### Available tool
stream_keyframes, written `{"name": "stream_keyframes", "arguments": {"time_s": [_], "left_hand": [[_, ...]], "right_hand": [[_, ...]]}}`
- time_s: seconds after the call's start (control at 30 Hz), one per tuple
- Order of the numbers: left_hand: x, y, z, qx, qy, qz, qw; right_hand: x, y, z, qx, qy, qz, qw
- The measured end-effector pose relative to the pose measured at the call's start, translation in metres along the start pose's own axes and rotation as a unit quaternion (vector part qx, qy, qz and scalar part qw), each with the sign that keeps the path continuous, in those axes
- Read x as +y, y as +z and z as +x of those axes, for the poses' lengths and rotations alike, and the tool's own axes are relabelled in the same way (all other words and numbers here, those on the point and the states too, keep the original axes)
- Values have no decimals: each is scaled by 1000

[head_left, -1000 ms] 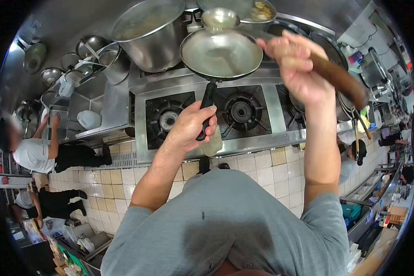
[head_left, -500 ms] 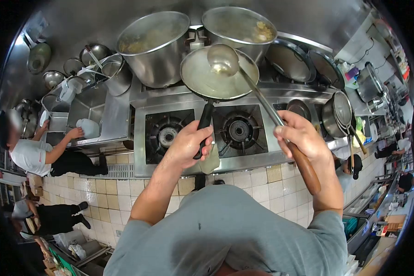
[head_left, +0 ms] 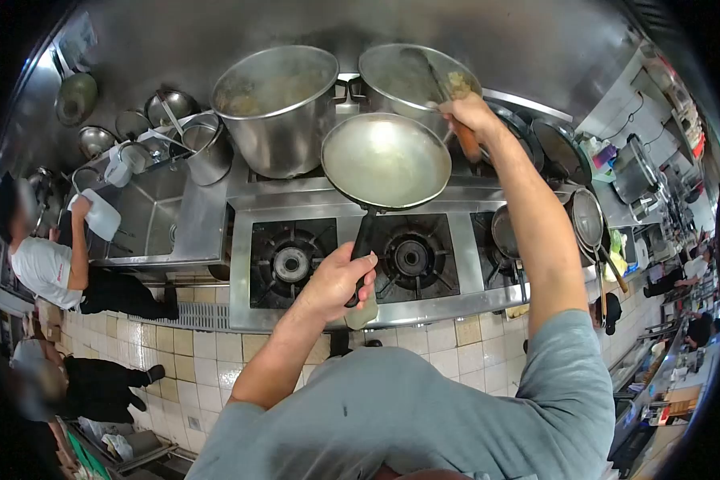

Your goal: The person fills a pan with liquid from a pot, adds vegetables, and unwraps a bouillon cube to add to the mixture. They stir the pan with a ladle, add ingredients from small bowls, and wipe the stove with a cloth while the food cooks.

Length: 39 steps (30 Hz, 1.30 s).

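Dipping now: right hand [head_left: 466, 117] has swung the ladle [head_left: 432, 76] off the pan [head_left: 386, 160] into the rear pot [head_left: 408, 80], probably scooping; left hand [head_left: 342, 276] stays clamped on the pan handle.

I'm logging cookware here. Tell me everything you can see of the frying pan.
The frying pan is round and shallow, of pale grey metal with a long black handle. Its inside looks bare and glossy. The left hand grips the handle near its end and holds the pan above the stove, level, in front of two big pots. Nothing else touches it.
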State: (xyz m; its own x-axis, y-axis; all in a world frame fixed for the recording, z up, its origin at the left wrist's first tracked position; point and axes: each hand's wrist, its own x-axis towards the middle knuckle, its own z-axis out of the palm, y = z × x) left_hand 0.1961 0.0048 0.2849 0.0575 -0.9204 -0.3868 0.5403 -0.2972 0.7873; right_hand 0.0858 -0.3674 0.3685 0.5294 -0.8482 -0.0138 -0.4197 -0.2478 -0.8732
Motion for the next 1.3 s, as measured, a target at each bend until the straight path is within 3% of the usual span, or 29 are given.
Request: {"name": "stream_keyframes", "arguments": {"time_s": [0.03,0.07,0.1,0.13,0.17,0.23,0.3,0.37,0.5,0.8,1.03,1.3], "left_hand": [[1,0,0,-1,2,3,1000],[0,0,0,-2,1,-2,1000],[0,0,0,-3,0,-7,1000],[0,0,1,-5,-1,-7,1000],[-1,-1,1,-6,-1,-10,1000],[-2,-1,1,-7,-2,-13,1000],[-4,-1,0,-8,3,-22,1000],[-3,-1,0,-7,1,-21,1000],[-4,-2,1,-14,5,-23,1000],[-6,-2,3,-13,0,-27,1000],[-4,0,2,-15,2,-22,1000],[-3,1,2,-14,1,-24,1000]], "right_hand": [[0,4,14,-26,59,109,992],[2,7,26,-25,58,109,992],[1,11,33,-50,140,352,924],[0,11,38,-73,213,569,791],[1,8,41,-71,213,569,791],[-7,4,39,-154,147,701,680],[-17,3,36,-102,152,729,659],[-36,-3,15,-139,123,766,616],[-61,-12,-12,-140,104,789,589],[-89,-25,-63,-146,52,783,603],[-90,-24,-133,-163,59,792,585],[-57,-7,-221,-235,137,797,540]]}}
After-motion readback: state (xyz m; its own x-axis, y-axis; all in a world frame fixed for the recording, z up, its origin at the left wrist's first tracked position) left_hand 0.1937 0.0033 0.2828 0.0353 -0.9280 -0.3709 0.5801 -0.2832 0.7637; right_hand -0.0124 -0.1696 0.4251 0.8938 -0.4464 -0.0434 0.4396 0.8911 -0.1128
